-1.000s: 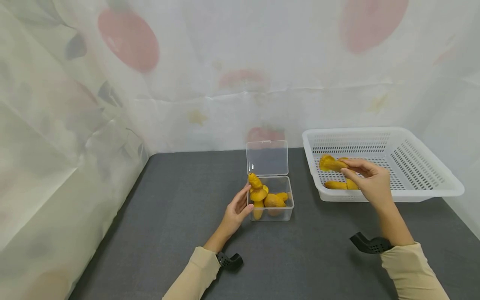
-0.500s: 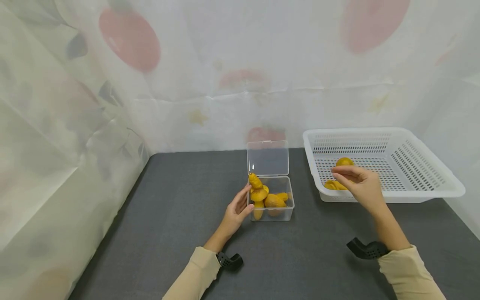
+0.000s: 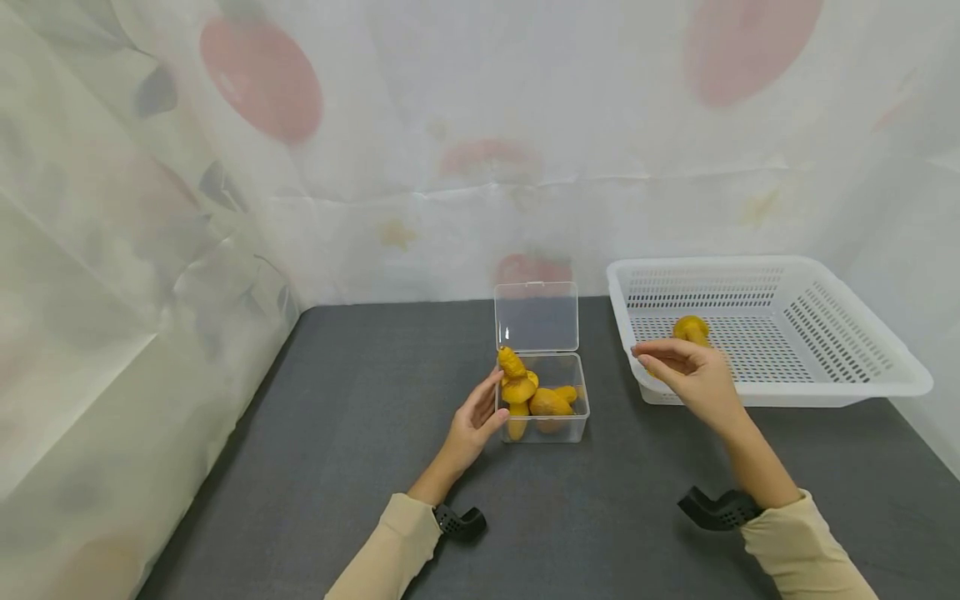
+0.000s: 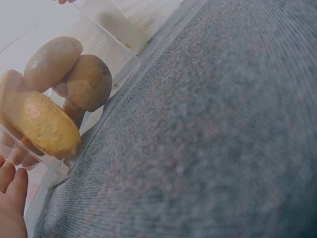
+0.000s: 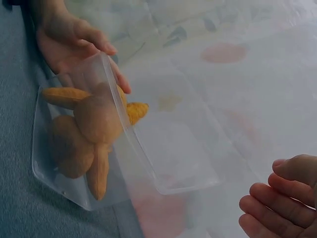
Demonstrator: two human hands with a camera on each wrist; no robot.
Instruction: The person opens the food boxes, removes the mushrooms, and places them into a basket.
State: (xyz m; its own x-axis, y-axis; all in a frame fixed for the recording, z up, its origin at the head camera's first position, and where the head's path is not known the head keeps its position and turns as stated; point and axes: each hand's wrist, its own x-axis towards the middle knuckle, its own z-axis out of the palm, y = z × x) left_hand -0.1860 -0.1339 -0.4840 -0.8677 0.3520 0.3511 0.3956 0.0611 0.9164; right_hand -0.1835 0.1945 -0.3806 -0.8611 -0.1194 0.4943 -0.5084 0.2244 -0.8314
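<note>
- No readable text, label, brand, number or sign in any of the views.

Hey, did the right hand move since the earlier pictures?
Yes. In the head view, the right hand has moved left and slightly toward the person. Against the white basket, it is now nearer the left rim.
</note>
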